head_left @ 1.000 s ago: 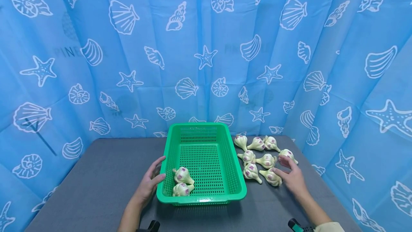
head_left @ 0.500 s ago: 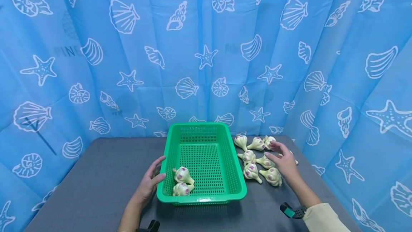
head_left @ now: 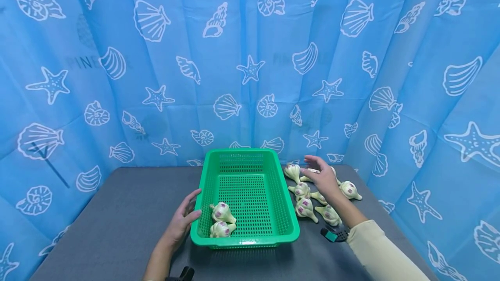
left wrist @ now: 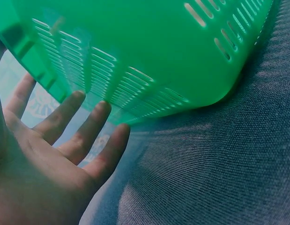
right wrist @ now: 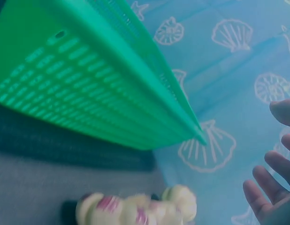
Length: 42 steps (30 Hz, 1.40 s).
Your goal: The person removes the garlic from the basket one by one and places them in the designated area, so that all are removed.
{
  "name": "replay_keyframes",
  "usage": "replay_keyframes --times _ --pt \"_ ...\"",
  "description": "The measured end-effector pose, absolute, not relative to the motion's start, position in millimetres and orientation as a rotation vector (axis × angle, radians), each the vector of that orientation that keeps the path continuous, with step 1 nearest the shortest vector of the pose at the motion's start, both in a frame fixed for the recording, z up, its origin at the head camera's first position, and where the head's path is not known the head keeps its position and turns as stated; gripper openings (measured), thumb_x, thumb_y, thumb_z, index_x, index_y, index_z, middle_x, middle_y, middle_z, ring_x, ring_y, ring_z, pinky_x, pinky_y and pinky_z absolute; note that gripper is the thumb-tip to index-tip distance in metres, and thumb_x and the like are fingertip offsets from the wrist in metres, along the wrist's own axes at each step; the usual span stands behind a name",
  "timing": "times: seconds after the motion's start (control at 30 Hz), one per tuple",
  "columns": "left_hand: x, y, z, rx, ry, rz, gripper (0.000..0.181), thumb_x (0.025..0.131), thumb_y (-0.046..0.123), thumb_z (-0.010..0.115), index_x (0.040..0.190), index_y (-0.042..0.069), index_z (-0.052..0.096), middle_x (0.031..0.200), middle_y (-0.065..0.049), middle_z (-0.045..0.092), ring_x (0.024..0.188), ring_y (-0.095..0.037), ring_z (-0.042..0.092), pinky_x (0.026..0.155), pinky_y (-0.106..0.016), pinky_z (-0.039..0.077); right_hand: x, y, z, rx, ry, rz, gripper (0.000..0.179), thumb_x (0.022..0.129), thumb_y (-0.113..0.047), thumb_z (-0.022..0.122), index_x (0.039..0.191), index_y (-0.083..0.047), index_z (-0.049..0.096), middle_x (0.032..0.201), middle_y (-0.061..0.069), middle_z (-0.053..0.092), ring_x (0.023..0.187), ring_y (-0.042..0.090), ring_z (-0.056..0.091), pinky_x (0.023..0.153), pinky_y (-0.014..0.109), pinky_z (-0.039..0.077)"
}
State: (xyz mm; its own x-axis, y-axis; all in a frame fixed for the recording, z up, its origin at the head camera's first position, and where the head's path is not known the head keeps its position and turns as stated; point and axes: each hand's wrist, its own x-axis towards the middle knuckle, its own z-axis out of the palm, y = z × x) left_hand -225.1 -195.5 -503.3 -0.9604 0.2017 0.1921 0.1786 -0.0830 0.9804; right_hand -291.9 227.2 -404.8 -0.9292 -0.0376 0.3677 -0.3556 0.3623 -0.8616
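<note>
A green plastic basket [head_left: 245, 241] with slotted walls stands mid-table. Two garlic bulbs [head_left: 222, 212], pale with purple patches, lie in its near left corner. My left hand [head_left: 180, 222] is at the basket's left side; in the left wrist view its fingers [left wrist: 91, 124] reach straight toward the slotted outer wall. On the basket's right, several more garlic bulbs [head_left: 306, 209] lie loosely grouped. Over the far bulbs hovers my right hand [head_left: 325, 182], fingers spread and holding nothing, partly covering some of them. The right wrist view shows those fingers [right wrist: 271, 187] apart, above the garlic.
The grey cloth-covered table [head_left: 129, 216] extends left of the basket and in front of it. A blue curtain [head_left: 250, 99] with white shell and starfish prints hangs behind and on both sides. A lone garlic bulb [head_left: 350, 190] sits at the group's right edge.
My right hand has moved from the near right bulbs leftward and away to above the far ones, uncovering the rightmost bulb. The left hand and the basket have stayed put.
</note>
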Motion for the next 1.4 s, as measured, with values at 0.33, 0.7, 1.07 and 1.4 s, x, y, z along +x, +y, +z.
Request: replay_keyframes --times 0.33,0.7,1.07,1.4 --pt "-225 -195 -503 0.438 2.079 2.278 0.061 0.098 0.009 0.050 0.153 0.012 0.025 0.152 -0.027 0.024 0.135 -0.045 0.030 0.090 -0.033 0.046 -311 190 -393 0.478 -2.437 1.619 0.048 0.094 -0.016 0.065 0.136 0.000 0.050 0.132 0.024 0.053 0.122 0.042 0.049 0.096 0.052 0.042" --pt "-225 -196 -505 0.450 2.115 2.267 0.061 0.098 0.009 0.051 0.154 0.012 0.025 0.152 -0.025 0.025 0.133 -0.042 0.033 0.090 -0.034 0.047 -325 159 -395 0.573 -2.507 1.665 0.044 0.092 -0.012 0.067 0.132 0.003 0.053 0.127 0.026 0.055 0.114 0.042 0.055 0.091 0.047 0.048" --pt "-226 -196 -507 0.445 2.119 2.264 0.062 0.098 0.010 0.051 0.154 0.013 0.025 0.152 -0.024 0.025 0.134 -0.039 0.033 0.091 -0.034 0.046 -330 134 -394 0.636 -2.633 1.698 0.037 0.094 -0.014 0.065 0.127 0.002 0.057 0.119 0.021 0.061 0.103 0.033 0.062 0.084 0.051 0.050" --pt "-226 -195 -504 0.430 2.105 2.266 0.062 0.098 0.010 0.052 0.153 0.013 0.026 0.152 -0.025 0.025 0.135 -0.043 0.031 0.092 -0.035 0.045 -331 117 -395 0.784 -2.780 1.724 0.038 0.096 -0.017 0.062 0.129 0.001 0.056 0.121 0.019 0.059 0.106 0.035 0.060 0.077 0.042 0.053"
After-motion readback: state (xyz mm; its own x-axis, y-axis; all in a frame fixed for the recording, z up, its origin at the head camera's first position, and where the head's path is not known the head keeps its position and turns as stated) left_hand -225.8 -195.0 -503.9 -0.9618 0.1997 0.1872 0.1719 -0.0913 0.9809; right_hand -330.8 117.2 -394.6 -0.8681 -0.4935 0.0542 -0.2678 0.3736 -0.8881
